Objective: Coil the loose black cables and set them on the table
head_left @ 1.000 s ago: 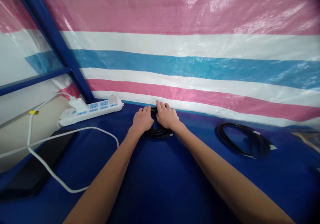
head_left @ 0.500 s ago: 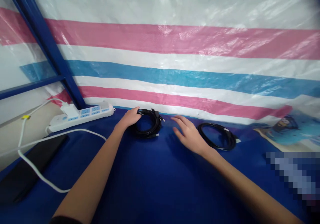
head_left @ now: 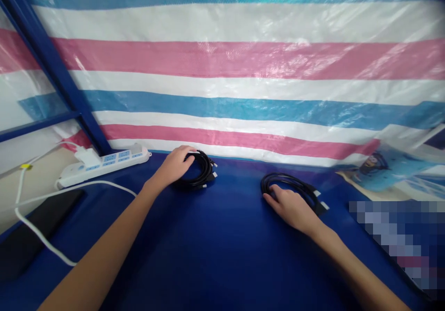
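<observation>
Two coils of black cable lie on the blue tabletop [head_left: 222,237]. The left coil [head_left: 205,174] has its light-tipped connectors pointing right. My left hand [head_left: 175,165] rests over its upper left side, thumb and fingers apart; the part of the coil beneath the palm is hidden. At the right coil [head_left: 287,177], my right hand [head_left: 292,206] has its thumb on the near left edge and its fingertips inside the loop, closed around the cable. Two connectors with pale ends stick out at that coil's right.
A white power strip [head_left: 111,162] with a plug in it sits at the back left, its white cable looping forward. Beside that lies a flat black object [head_left: 38,232]. Striped plastic sheeting [head_left: 222,88] hangs behind. A blue printed bag [head_left: 389,167] is at the right.
My right hand has moved right, from between the coils onto the right coil, and closed on its edge. My left hand has shifted slightly over the left coil. The view has turned slightly right.
</observation>
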Demonstrator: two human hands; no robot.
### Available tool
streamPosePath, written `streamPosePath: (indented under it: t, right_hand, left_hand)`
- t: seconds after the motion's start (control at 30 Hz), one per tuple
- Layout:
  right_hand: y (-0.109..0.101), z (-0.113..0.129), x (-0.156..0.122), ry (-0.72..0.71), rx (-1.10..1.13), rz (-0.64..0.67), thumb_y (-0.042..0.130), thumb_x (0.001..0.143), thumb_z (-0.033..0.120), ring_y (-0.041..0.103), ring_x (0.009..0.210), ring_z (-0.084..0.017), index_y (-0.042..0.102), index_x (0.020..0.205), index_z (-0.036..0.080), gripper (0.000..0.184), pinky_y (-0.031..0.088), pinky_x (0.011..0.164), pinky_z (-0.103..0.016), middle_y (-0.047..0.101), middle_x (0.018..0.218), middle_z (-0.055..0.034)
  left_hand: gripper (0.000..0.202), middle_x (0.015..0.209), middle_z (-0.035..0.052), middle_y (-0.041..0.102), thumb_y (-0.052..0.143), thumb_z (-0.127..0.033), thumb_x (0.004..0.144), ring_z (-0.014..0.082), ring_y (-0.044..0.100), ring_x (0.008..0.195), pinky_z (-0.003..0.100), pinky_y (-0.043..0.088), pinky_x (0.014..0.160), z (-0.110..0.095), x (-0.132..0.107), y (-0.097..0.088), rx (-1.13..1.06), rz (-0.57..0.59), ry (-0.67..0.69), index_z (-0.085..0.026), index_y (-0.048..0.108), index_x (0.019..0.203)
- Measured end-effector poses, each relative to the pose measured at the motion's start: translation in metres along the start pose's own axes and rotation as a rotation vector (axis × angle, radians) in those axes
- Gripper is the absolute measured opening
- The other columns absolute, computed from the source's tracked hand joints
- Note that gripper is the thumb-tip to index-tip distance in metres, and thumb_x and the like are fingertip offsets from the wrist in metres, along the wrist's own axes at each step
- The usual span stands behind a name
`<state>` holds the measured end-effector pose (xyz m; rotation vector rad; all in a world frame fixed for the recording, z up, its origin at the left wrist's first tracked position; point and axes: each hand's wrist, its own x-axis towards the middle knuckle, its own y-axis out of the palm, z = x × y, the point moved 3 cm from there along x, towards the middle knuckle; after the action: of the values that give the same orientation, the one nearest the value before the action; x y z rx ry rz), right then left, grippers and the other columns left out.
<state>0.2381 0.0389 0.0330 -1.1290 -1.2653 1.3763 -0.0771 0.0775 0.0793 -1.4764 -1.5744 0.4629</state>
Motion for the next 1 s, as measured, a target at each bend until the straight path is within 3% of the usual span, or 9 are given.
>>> streamPosePath:
  t: [0.13, 0.23, 0.43, 0.53, 0.67, 0.77, 0.83, 0.93, 1.0]
  right_hand:
    - [-0.001, 0.004, -0.004, -0.021, 0.124, 0.016, 0.045, 0.092, 0.04, 0.058, 0.074, -0.01, 0.058, 0.095, 0.01, 0.033, 0.05, 0.074, -0.03, 0.06, 0.081, -0.0027]
    - [-0.006, 0.009, -0.009, -0.083, 0.26, 0.009, 0.042, 0.093, 0.041, 0.059, 0.074, -0.01, 0.059, 0.094, 0.011, 0.035, 0.049, 0.072, -0.028, 0.061, 0.082, -0.0038]
    - [-0.021, 0.048, -0.043, -0.466, 0.492, 0.133, 0.035, 0.093, 0.045, 0.053, 0.051, -0.008, 0.063, 0.098, 0.019, 0.038, 0.042, 0.048, -0.019, 0.06, 0.063, 0.0017]
    - [-0.023, 0.059, -0.049, -0.576, 0.521, 0.027, 0.042, 0.089, 0.032, 0.062, 0.081, -0.013, 0.066, 0.101, 0.022, 0.029, 0.048, 0.076, -0.026, 0.066, 0.091, -0.0034]
    - [-0.018, 0.035, -0.028, -0.418, 0.547, -0.24, 0.04, 0.088, 0.03, 0.044, 0.122, -0.024, 0.061, 0.115, 0.018, 0.036, 0.029, 0.107, -0.044, 0.053, 0.126, -0.0105]
    - [-0.011, 0.012, -0.012, -0.269, 0.584, -0.249, 0.043, 0.088, 0.04, 0.05, 0.114, -0.025, 0.057, 0.119, 0.017, 0.041, 0.04, 0.097, -0.043, 0.056, 0.122, -0.0124]
    - [-0.005, 0.007, -0.007, -0.253, 0.613, -0.143, 0.049, 0.085, 0.046, 0.06, 0.093, -0.02, 0.058, 0.117, 0.019, 0.043, 0.049, 0.079, -0.033, 0.064, 0.104, -0.0084]
    - [0.003, 0.01, -0.006, -0.259, 0.668, -0.024, 0.05, 0.084, 0.049, 0.059, 0.073, -0.015, 0.061, 0.112, 0.02, 0.042, 0.047, 0.065, -0.026, 0.066, 0.089, -0.0043]
    - [0.007, 0.011, -0.005, -0.227, 0.722, -0.016, 0.048, 0.085, 0.048, 0.058, 0.07, -0.013, 0.062, 0.109, 0.019, 0.04, 0.046, 0.062, -0.024, 0.066, 0.089, -0.0047]
  left_hand:
    - [0.024, 0.117, 0.0047, 0.061, 0.044, -0.025, 0.087, 0.0179, 0.049, 0.117, 0.037, 0.03, 0.109, -0.014, -0.032, 0.014, -0.091, 0.038, 0.055, -0.019, 0.062, 0.102]
    - [0.027, 0.109, 0.0063, 0.063, 0.042, -0.032, 0.088, 0.0189, 0.053, 0.109, 0.038, 0.035, 0.104, -0.029, -0.054, 0.031, -0.201, 0.077, 0.011, -0.019, 0.062, 0.101]
    - [0.047, 0.086, 0.0028, 0.064, 0.039, -0.05, 0.087, 0.0101, 0.058, 0.064, 0.023, 0.047, 0.06, -0.071, -0.083, 0.08, -0.533, 0.406, -0.115, -0.02, 0.048, 0.122]
    - [0.053, 0.078, 0.0007, 0.059, 0.047, -0.049, 0.084, 0.0089, 0.055, 0.06, 0.019, 0.041, 0.049, -0.072, -0.084, 0.089, -0.622, 0.498, -0.166, -0.019, 0.043, 0.127]
    - [0.051, 0.065, -0.003, 0.052, 0.05, -0.035, 0.082, 0.009, 0.051, 0.051, 0.019, 0.038, 0.043, -0.058, -0.081, 0.085, -0.636, 0.559, -0.197, -0.017, 0.044, 0.129]
    - [0.046, 0.069, -0.0009, 0.059, 0.046, -0.034, 0.084, 0.0106, 0.053, 0.053, 0.022, 0.043, 0.05, -0.051, -0.08, 0.079, -0.58, 0.524, -0.156, -0.023, 0.049, 0.129]
    - [0.043, 0.088, 0.0031, 0.067, 0.046, -0.035, 0.085, 0.0155, 0.061, 0.073, 0.026, 0.048, 0.066, -0.048, -0.08, 0.076, -0.523, 0.456, -0.114, -0.026, 0.054, 0.127]
    - [0.04, 0.113, 0.0032, 0.066, 0.048, -0.035, 0.085, 0.0226, 0.059, 0.103, 0.032, 0.043, 0.09, -0.045, -0.081, 0.075, -0.436, 0.367, -0.072, -0.028, 0.06, 0.122]
    - [0.039, 0.114, 0.0017, 0.067, 0.047, -0.036, 0.086, 0.023, 0.059, 0.106, 0.032, 0.041, 0.094, -0.042, -0.081, 0.074, -0.402, 0.35, -0.053, -0.029, 0.06, 0.122]
